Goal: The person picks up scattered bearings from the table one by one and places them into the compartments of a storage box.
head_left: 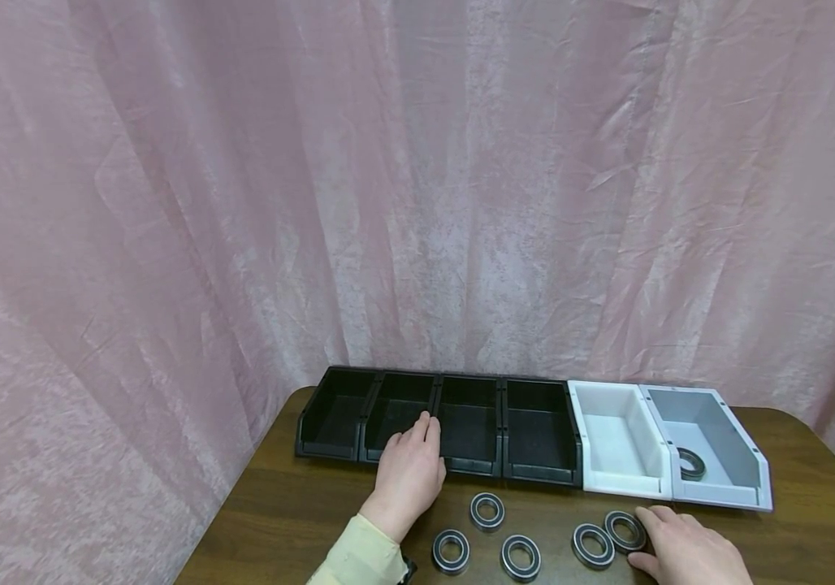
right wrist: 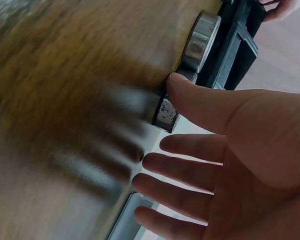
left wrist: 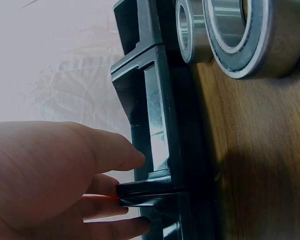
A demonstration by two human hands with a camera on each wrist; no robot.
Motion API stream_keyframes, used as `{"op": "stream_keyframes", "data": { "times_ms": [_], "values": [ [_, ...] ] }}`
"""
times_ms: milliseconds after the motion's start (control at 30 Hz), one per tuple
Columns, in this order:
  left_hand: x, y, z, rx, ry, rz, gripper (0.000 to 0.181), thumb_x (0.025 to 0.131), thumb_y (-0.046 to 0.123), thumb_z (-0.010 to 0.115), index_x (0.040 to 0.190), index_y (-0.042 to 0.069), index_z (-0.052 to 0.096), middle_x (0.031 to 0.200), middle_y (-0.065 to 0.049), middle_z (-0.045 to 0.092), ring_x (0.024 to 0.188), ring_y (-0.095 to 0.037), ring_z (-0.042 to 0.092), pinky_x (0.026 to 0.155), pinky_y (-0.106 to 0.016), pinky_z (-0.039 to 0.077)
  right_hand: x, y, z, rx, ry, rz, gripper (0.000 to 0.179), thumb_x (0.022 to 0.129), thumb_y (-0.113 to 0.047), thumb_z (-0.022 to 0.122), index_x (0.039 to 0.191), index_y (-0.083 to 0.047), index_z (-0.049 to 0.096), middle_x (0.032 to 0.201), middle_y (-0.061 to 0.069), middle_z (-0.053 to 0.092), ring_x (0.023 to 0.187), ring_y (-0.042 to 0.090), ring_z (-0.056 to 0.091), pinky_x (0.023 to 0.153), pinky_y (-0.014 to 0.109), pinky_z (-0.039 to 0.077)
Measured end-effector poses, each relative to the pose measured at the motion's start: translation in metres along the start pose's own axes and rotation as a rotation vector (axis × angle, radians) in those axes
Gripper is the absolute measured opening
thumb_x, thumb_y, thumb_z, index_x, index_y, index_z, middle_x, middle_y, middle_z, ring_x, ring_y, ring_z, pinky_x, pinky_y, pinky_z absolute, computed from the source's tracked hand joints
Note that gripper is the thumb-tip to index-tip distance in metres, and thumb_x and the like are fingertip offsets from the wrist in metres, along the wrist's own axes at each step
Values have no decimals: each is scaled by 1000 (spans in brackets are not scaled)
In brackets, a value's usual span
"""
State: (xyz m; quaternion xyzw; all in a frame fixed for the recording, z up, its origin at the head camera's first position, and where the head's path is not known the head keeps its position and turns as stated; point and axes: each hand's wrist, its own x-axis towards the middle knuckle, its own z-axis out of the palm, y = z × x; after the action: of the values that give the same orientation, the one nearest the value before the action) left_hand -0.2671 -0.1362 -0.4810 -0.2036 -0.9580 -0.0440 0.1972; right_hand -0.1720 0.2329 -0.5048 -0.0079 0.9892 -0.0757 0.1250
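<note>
My left hand [head_left: 410, 469] is over the front of the black bins [head_left: 470, 470], at the divider between two of them. Its fingers are extended and hold nothing; the left wrist view shows the fingertips right at the bin edges. At the right, my right hand [head_left: 691, 548] is beside a ball bearing [head_left: 613, 543] lying flat on the table. Thumb and index finger are spread at that bearing's right edge, the other fingers straight, as the right wrist view shows. A second bearing [head_left: 582, 559] lies against it on the left. Three more bearings, including one [head_left: 486, 526], lie nearer the left hand.
Right of the black bins stand a white bin [head_left: 625, 485] and a grey bin [head_left: 724, 494], all in one row. One bearing [head_left: 693, 474] lies inside the grey bin. The wooden table [head_left: 279, 496] has rounded back corners, with a pink curtain [head_left: 461, 203] behind it.
</note>
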Motion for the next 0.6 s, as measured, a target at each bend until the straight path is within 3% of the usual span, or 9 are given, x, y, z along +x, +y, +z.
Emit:
{"op": "stream_keyframes", "data": {
  "times_ms": [367, 600],
  "values": [
    [1, 0, 1, -6, -27, -15, 61, 95, 24, 88, 146, -2, 67, 151, -22, 65, 124, -31, 74, 106, -54, 59, 1, -3, -2, 21, -27, -19, 66, 90, -41, 90, 136, 2, 69, 130, 18, 71, 117, 45, 68, 96, 70, 56],
    [0, 0, 1, -7, -23, -12, 61, 95, 24, 88, 146, -2, 67, 152, -22, 65, 124, -31, 74, 106, -53, 59, 3, -4, -3, 26, 24, -49, 57, 89, -37, 92, 131, -2, 73, 125, 12, 72, 113, 39, 70, 92, 66, 59]
  ]
}}
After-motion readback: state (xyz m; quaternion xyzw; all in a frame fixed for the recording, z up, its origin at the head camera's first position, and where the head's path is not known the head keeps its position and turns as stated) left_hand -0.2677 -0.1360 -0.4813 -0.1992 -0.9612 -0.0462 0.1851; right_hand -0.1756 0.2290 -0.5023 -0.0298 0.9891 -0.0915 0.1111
